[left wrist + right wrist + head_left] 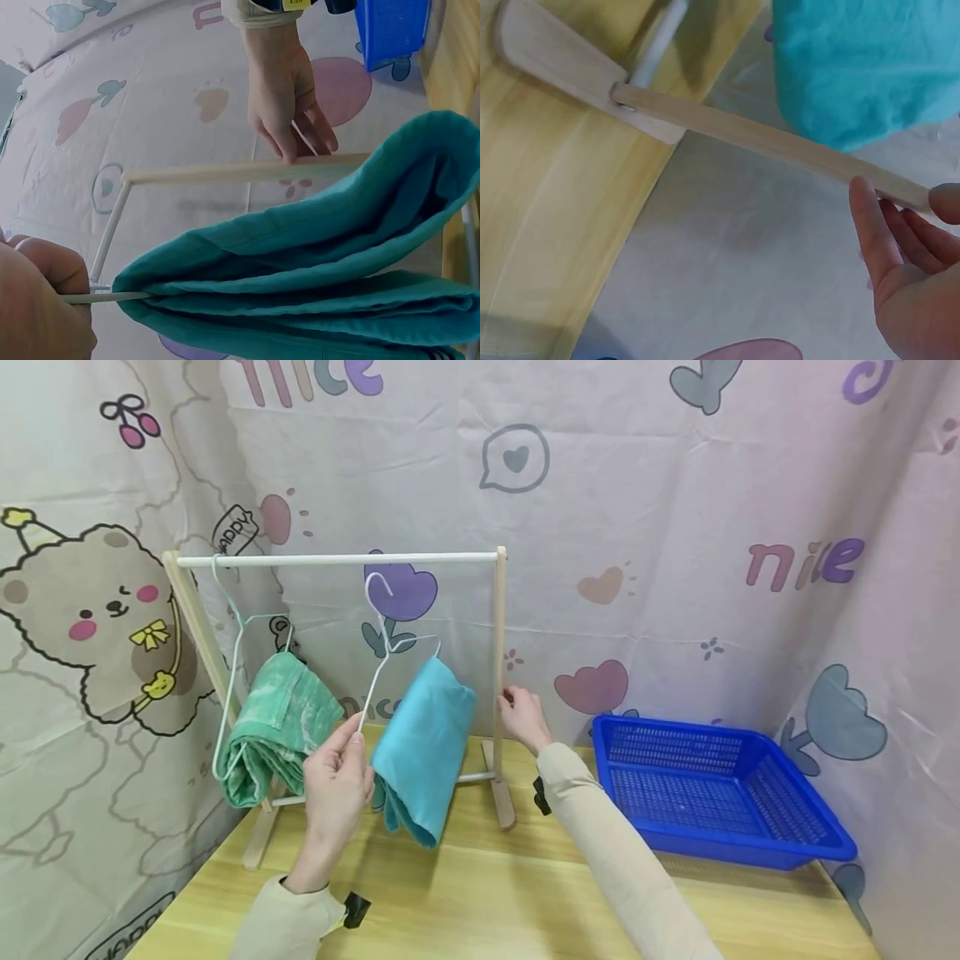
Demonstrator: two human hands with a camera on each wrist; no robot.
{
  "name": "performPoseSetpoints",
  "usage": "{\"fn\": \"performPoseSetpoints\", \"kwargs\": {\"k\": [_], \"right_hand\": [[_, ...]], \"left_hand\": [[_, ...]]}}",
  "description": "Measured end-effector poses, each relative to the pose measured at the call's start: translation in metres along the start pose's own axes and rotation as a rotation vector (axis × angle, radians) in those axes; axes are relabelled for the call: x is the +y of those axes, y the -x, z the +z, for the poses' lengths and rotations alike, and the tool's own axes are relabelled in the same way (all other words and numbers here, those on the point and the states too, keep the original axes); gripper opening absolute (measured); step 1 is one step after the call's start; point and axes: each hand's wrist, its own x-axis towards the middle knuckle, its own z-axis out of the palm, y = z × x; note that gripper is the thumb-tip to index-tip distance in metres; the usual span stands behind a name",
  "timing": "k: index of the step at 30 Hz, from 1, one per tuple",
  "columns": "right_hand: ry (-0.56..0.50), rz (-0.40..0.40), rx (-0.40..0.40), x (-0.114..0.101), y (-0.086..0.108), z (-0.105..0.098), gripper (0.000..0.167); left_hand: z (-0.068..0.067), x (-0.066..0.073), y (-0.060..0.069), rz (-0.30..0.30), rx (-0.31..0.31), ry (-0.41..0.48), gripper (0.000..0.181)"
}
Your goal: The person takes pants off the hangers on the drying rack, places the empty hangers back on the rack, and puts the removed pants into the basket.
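My left hand (337, 777) pinches a white clothes hanger (372, 681) by its near lower end. A folded turquoise garment (427, 747) drapes over the hanger's bar; its layered folds fill much of the left wrist view. The hanger's hook stands just below the top rail in the head view, not over it. My right hand (525, 718) holds the right wooden post (500, 635) of a small clothes rack, with thumb and fingertips at the post in the right wrist view. A green patterned garment (277, 718) hangs from a pale hanger (235, 668) at the rail's left end.
A blue plastic basket (720, 847) stands on the wooden table (480, 910) to the right. The rack's feet (504, 802) rest on the tabletop. A printed fabric curtain (675, 485) surrounds the table at the back and sides.
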Motion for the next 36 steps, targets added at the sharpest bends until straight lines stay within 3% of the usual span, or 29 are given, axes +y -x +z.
{"fn": "performPoseSetpoints", "kwargs": {"k": [5, 8, 10, 12, 16, 19, 24, 29, 33, 36], "right_hand": [[0.026, 0.027, 0.063, 0.009, 0.010, 0.007, 0.019], [0.043, 0.049, 0.013, 0.010, 0.020, 0.017, 0.018], [0.026, 0.048, -0.074, 0.009, 0.030, 0.027, 0.019], [-0.056, 0.057, -0.209, 0.008, 0.042, 0.039, 0.022], [-0.359, 0.179, -0.503, 0.004, 0.066, 0.065, 0.038], [-0.608, 0.326, -0.603, 0.001, 0.077, 0.079, 0.051], [-0.932, 0.500, -0.559, -0.003, 0.081, 0.092, 0.054], [-1.124, 0.634, -0.428, -0.003, 0.078, 0.094, 0.066], [-1.177, 0.678, -0.324, 0.000, 0.074, 0.092, 0.077], [-1.140, 0.627, -0.294, 0.001, 0.072, 0.089, 0.075]], "left_hand": [[0.005, 0.000, 0.003, -0.020, -0.020, -0.015, 0.039], [0.006, 0.001, 0.005, -0.030, -0.014, -0.023, 0.040], [0.006, 0.001, 0.005, -0.033, -0.011, -0.026, 0.040], [0.006, 0.002, 0.006, -0.033, -0.009, -0.037, 0.040], [0.006, 0.003, 0.007, -0.040, -0.009, -0.058, 0.039], [0.006, 0.003, 0.007, -0.042, -0.016, -0.056, 0.039], [0.006, 0.002, 0.007, -0.049, -0.013, -0.041, 0.039], [0.004, 0.002, 0.006, -0.042, -0.002, -0.059, 0.039], [0.002, 0.003, 0.006, -0.037, 0.009, -0.113, 0.038], [-0.001, 0.002, 0.006, -0.044, 0.039, -0.184, 0.037]]}}
